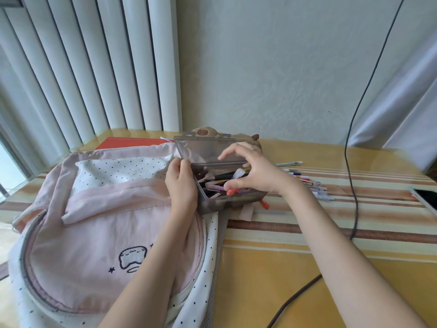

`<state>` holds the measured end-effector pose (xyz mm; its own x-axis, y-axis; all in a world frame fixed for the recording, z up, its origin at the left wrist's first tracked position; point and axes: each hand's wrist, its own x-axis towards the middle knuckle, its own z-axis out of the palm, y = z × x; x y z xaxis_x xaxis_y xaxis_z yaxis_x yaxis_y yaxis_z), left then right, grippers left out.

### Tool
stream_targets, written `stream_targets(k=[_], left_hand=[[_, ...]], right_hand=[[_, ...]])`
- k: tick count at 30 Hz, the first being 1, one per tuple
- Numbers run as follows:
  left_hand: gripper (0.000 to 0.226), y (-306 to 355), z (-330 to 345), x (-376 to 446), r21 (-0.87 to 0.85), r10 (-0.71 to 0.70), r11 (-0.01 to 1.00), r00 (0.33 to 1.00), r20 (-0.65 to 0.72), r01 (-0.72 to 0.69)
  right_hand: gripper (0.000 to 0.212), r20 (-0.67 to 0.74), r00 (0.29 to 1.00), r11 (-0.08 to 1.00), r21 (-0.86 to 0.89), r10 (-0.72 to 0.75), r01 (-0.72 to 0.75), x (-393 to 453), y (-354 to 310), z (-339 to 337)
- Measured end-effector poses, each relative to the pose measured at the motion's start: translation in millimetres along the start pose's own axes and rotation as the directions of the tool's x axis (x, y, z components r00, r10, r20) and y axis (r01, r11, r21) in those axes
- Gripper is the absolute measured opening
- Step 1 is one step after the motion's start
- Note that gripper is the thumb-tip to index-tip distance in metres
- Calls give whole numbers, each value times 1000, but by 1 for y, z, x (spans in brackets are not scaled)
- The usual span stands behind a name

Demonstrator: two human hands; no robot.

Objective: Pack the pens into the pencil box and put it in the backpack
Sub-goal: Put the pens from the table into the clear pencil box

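A smoky translucent pencil box (227,202) stands with its lid (208,150) raised, resting on the right edge of a pink and white dotted backpack (99,221). Several pens (220,183) lie inside it. My left hand (181,185) grips the box's left end. My right hand (255,174) reaches into the box from the right, thumb and fingers pinched on pens with an orange-red tip (231,192) showing under the thumb. More loose pens (307,183) lie on the table just right of the box. One red pen (264,204) sticks out below the box.
A brown plush toy (248,138) sits behind the box. A red folder (127,143) lies behind the backpack. A phone (425,197) rests at the right edge, and a black cable (352,185) hangs down the wall and crosses the striped tablecloth (331,233).
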<state>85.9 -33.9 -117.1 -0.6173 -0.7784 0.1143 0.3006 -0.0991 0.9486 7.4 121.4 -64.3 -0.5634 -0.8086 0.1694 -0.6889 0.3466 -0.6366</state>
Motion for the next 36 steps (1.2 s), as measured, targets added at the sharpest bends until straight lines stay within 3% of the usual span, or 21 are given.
stream_targets(k=[4, 7, 10, 12, 14, 17, 20, 23, 25, 27, 29, 30, 32, 34, 36], left_hand=[[18, 7, 2, -6, -31, -19, 999, 1000, -25, 18], [25, 3, 1, -5, 46, 53, 998, 998, -15, -52], [22, 5, 3, -6, 136, 98, 986, 995, -5, -97], [26, 6, 3, -8, 169, 128, 978, 992, -8, -125], [23, 5, 3, -8, 140, 125, 982, 992, -5, -123], [23, 2, 2, -4, 152, 125, 981, 992, 8, -125], [27, -3, 0, 2, 113, 107, 988, 994, 26, -109], [26, -7, -3, 4, 76, 73, 994, 996, 53, -77], [24, -1, -3, 2, 50, 62, 997, 997, 46, -64], [19, 6, -4, 2, 2, 69, 998, 998, 4, -69], [19, 13, -8, 4, -20, 110, 994, 992, -58, -112], [20, 16, -10, 5, -15, 130, 991, 988, -89, -132], [22, 17, -15, 9, -4, 151, 988, 978, -142, -153], [23, 16, -16, 10, 7, 146, 989, 975, -169, -147], [23, 14, -16, 11, 9, 146, 989, 974, -175, -146]], right_hand=[[1, 6, 999, 997, -66, 38, -38, -1, 1, 4], [15, -21, 1000, 948, -316, 10, -16, 0, -10, 16], [19, -36, 993, 808, -584, -117, 74, 4, -16, 21], [28, 69, 998, 844, -535, 2, 35, 6, -14, 17], [34, 155, 982, 930, -366, 105, -42, 5, -12, 5], [24, 114, 992, 990, -131, 61, -46, 1, -14, -5], [8, 103, 993, 989, -142, 66, -51, 0, -7, 15], [22, -62, 994, 989, -113, 93, -100, -2, 5, 31], [23, -248, 966, 997, 18, 79, -77, -8, 11, 27], [25, -529, 839, 989, 134, 125, -63, -14, 24, 16], [14, -668, 703, 969, 181, 246, -167, -18, 45, 7], [15, -634, 698, 942, 193, 333, -274, -18, 58, 6], [51, -399, 774, 849, 20, 491, -528, -19, 83, 14], [84, -191, 816, 757, -306, 546, -578, -23, 101, 30], [90, -180, 839, 720, -442, 513, -535, -29, 108, 45]])
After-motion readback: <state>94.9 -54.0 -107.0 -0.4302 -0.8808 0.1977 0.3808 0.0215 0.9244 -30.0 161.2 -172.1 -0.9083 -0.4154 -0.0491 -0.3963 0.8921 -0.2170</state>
